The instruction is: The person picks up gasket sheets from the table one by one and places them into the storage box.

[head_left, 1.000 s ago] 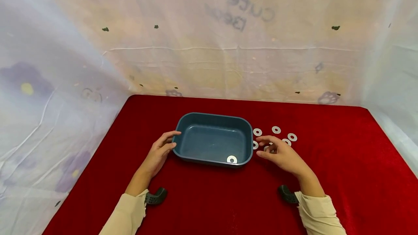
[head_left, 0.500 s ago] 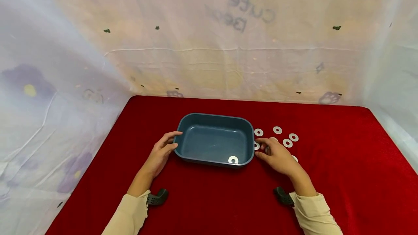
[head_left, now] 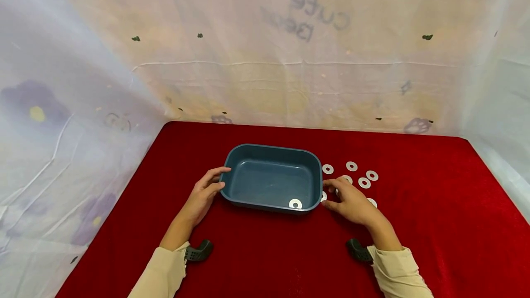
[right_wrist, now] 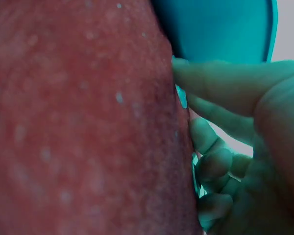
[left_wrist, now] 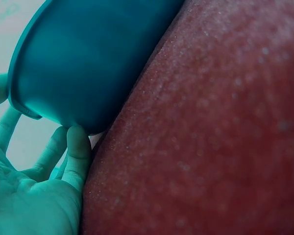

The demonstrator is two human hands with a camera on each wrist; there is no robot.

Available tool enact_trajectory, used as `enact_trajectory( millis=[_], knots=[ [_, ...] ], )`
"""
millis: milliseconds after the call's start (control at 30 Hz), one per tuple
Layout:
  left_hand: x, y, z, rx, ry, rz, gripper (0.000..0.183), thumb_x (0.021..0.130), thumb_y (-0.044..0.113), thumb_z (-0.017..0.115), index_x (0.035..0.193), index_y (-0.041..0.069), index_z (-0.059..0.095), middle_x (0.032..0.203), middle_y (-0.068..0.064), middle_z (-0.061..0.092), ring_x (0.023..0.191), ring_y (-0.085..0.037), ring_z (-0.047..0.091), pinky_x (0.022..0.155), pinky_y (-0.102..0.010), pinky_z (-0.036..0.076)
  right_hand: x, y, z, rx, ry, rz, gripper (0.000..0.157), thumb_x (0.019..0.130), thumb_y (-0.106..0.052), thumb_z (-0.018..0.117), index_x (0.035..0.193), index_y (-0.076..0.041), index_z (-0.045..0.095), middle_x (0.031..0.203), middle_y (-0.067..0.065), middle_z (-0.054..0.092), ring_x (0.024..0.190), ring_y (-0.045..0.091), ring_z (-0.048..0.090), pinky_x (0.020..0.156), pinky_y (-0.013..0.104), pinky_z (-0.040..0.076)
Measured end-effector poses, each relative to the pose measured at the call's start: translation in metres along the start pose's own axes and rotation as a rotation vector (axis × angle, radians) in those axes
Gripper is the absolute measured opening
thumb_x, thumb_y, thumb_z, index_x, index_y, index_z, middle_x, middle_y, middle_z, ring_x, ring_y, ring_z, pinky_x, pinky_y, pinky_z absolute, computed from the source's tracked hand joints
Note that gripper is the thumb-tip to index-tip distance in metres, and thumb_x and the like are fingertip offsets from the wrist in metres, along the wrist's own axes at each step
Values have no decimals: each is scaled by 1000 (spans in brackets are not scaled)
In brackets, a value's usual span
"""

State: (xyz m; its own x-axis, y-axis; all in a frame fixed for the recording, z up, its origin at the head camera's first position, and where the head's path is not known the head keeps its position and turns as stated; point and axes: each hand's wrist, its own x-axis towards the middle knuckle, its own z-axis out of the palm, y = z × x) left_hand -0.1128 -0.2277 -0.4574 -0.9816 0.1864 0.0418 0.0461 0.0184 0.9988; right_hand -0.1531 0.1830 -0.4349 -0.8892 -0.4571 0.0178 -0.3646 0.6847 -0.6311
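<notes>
A dark blue rectangular plastic tub (head_left: 271, 178) stands on the red cloth. My left hand (head_left: 203, 193) holds its left end, with one fingertip hooked over the rim; in the left wrist view, other fingers (left_wrist: 78, 147) bear against the outer wall low down. One flat white ring washer (head_left: 295, 203) lies inside, at the near right corner. At the tub's right end, my right hand (head_left: 349, 201) pinches another washer (head_left: 324, 197) between thumb and forefinger, down at the cloth. The right wrist view shows only a sliver of that washer (right_wrist: 181, 96) between the fingertips.
Several loose white washers (head_left: 364, 182) lie right of the tub, some partly covered by the right hand. Red cloth (head_left: 265, 256) covers the table. Pale printed curtains (head_left: 265, 91) close off the back and sides.
My right hand has moved left to the tub's end. The washer beside the wall has slid toward me between thumb and forefinger. The left hand and tub stay nearly still.
</notes>
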Motion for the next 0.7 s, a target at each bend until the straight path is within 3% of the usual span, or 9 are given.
enact_trajectory(
  millis=[233, 467, 700],
  knots=[
    [0, 0, -1, -3, 0, 4, 43, 103, 18, 51, 144, 7, 46, 141, -4, 43, 114, -15, 47, 94, -23, 40, -2, 1, -1, 70, -53, -19, 29, 82, -15, 81, 106, -13, 65, 99, 2, 54, 88, 14, 48, 77, 26, 43],
    [-1, 0, -1, 0, 4, 2, 43, 104, 18, 50, 144, 6, 46, 142, -18, 40, 112, -17, 48, 93, -24, 41, -3, 0, -5, 120, -122, -17, 29, 84, -14, 79, 105, -14, 59, 86, -2, 58, 73, 7, 50, 68, 22, 41],
    [1, 0, 0, 2, 3, -1, 43, 104, 18, 51, 144, 6, 46, 143, -11, 41, 114, -18, 47, 94, -24, 41, -3, 2, -10, 65, -162, -34, 38, 84, -19, 80, 118, -13, 65, 85, -3, 58, 68, 5, 47, 63, 23, 40]
  ],
)
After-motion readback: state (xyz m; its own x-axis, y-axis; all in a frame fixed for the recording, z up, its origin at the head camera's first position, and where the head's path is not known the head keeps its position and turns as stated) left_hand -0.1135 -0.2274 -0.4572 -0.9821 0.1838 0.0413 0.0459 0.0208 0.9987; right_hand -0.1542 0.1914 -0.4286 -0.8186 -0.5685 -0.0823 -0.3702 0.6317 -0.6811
